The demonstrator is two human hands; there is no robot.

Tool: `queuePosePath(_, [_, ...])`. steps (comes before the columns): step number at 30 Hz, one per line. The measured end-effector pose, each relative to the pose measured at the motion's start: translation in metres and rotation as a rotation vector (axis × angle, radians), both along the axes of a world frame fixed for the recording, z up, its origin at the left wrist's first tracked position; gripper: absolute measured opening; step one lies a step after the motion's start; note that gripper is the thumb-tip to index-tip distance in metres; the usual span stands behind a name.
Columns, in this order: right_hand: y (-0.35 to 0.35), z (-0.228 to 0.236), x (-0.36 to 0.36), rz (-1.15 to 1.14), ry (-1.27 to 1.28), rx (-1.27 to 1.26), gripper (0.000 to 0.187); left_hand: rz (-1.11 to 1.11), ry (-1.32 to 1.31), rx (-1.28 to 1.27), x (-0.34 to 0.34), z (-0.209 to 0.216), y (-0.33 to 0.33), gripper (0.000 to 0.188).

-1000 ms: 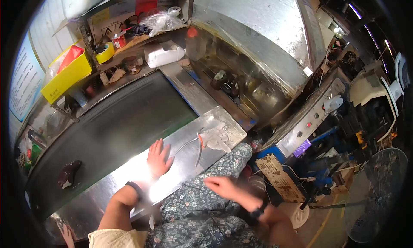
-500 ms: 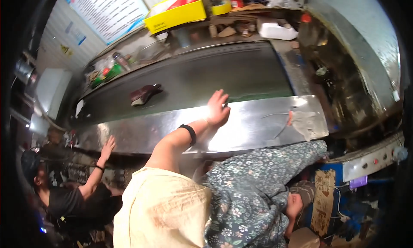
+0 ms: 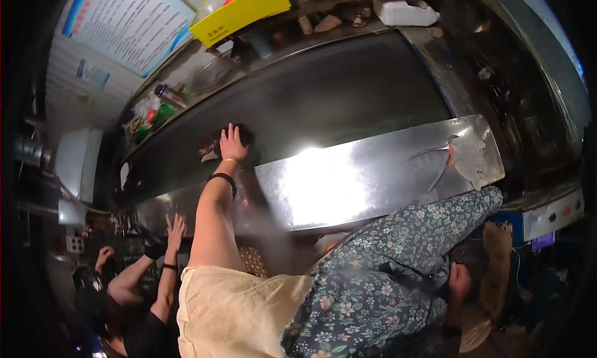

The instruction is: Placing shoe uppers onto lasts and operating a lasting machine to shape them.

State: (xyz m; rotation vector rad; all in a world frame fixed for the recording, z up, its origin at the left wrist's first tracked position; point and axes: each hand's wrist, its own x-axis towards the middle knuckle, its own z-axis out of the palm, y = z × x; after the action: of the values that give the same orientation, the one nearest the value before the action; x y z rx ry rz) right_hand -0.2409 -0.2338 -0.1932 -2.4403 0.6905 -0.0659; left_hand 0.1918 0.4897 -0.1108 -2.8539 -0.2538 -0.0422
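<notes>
My left hand (image 3: 233, 144), on the arm with the yellow sleeve and black wristband, reaches over the dark belt. Its fingers lie stretched out on top of a maroon and black shoe upper (image 3: 209, 148) with a pale edge. The hand covers the right part of that piece; no grip shows. At the lower right, my right hand (image 3: 459, 280) hangs low beside the dark floral apron (image 3: 379, 277), fingers curled in. What it holds, if anything, is hidden. A bright metal ledge (image 3: 385, 171) runs between my body and the belt (image 3: 348, 84).
A grey limp piece with straps (image 3: 467, 160) lies on the ledge's right end. Beyond the belt stand a yellow box (image 3: 242, 13), a bottle (image 3: 171, 96) and a white container (image 3: 405, 11). At lower left, a co-worker in black has a hand (image 3: 176, 230) near the ledge.
My left hand has moved left and outward from the ledge's far edge onto the shoe upper. The view has tilted, and the co-worker's hand appears closer to my left arm.
</notes>
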Motion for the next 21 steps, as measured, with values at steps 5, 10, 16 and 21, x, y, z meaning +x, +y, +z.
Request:
queuePosePath(5, [-0.001,0.005,0.003,0.068,0.137,-0.137,0.029,-0.012,0.098,0.114,0.047,0.022,-0.014,0.065])
queuePosePath(10, [0.0,0.008,0.014,0.132,0.182,-0.17,0.031,0.205,-0.102,0.22,0.039,0.008,0.016,0.038])
queuePosePath(16, [-0.016,-0.008,0.011,0.172,0.138,0.013,0.027,0.916,-0.345,-1.049,0.002,-0.034,0.052,0.062])
queuePosePath(21, [-0.055,0.021,0.051,-0.017,-0.24,-0.222,0.031,0.642,-0.107,-1.873,-0.049,0.02,-0.024,0.043])
